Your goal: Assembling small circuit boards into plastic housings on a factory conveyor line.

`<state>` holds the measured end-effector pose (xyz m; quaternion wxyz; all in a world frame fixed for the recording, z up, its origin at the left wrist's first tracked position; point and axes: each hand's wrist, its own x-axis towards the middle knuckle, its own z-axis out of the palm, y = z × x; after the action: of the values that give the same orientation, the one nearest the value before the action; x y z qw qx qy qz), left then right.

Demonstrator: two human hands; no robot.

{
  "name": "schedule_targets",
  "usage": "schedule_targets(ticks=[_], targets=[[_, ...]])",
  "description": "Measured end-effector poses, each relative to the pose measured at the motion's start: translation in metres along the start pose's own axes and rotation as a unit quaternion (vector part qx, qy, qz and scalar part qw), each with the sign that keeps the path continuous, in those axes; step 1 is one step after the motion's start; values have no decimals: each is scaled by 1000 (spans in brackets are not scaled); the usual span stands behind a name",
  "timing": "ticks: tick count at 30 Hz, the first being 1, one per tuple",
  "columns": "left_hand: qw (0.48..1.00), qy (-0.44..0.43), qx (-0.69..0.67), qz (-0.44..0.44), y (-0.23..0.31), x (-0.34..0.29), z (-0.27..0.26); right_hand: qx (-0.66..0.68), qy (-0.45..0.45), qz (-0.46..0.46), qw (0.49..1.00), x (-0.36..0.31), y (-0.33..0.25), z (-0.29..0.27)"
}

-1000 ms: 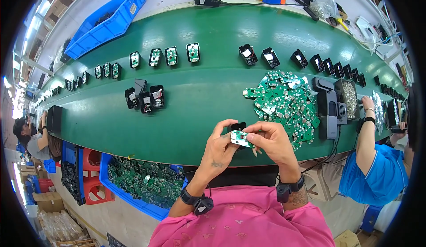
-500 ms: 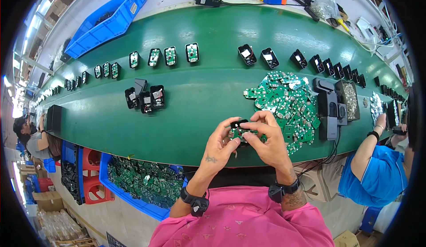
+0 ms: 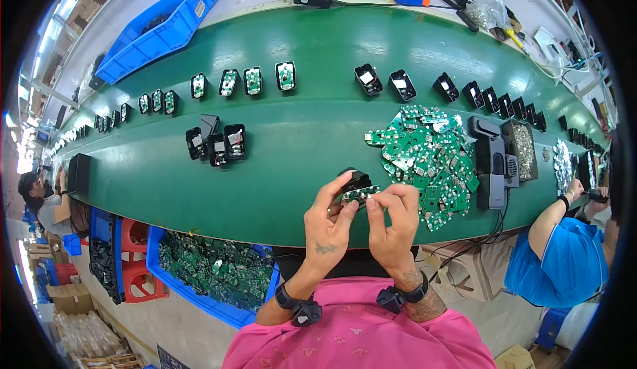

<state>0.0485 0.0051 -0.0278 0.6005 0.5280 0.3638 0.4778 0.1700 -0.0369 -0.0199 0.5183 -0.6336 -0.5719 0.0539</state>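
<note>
My left hand (image 3: 325, 220) is closed around a small black plastic case (image 3: 359, 181), tilted just above the table's near edge. A green circuit board (image 3: 356, 194) sits at an angle across the near side of this case, partly out of it. The thumb and forefinger of my right hand (image 3: 395, 222) pinch the board's right end. My left thumb rests near the board's other end. The inside of the case is mostly hidden. A heap of loose green circuit boards (image 3: 424, 163) lies just to the right of my hands.
Cases with boards (image 3: 286, 76) line the back left; cases showing white parts (image 3: 402, 86) line the back right. Several black cases (image 3: 217, 145) cluster at left. Right of the heap stand a black device (image 3: 491, 163) and a parts box (image 3: 522, 150). A blue crate (image 3: 159, 34) sits behind.
My right hand has drawn down and back from over the case and now pinches the board's end. The case is tilted more, and the board stands more on edge.
</note>
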Motion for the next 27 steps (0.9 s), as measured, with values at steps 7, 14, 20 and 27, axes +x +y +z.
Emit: schedule_targets(ticks=[7,14,20,27], targets=[[990,-7,129,62,22,-2,-10,85,-148,-2,985,22,-7,-18],[989,-53,124,59,37,-4,-16,101,-207,-22,973,31,-11,-33],[993,-64,88,50,40,-2,-16,121,-191,-24,974,34,-13,-36],[981,-67,162,85,43,-2,-16,117,-208,11,971,35,-16,-36]])
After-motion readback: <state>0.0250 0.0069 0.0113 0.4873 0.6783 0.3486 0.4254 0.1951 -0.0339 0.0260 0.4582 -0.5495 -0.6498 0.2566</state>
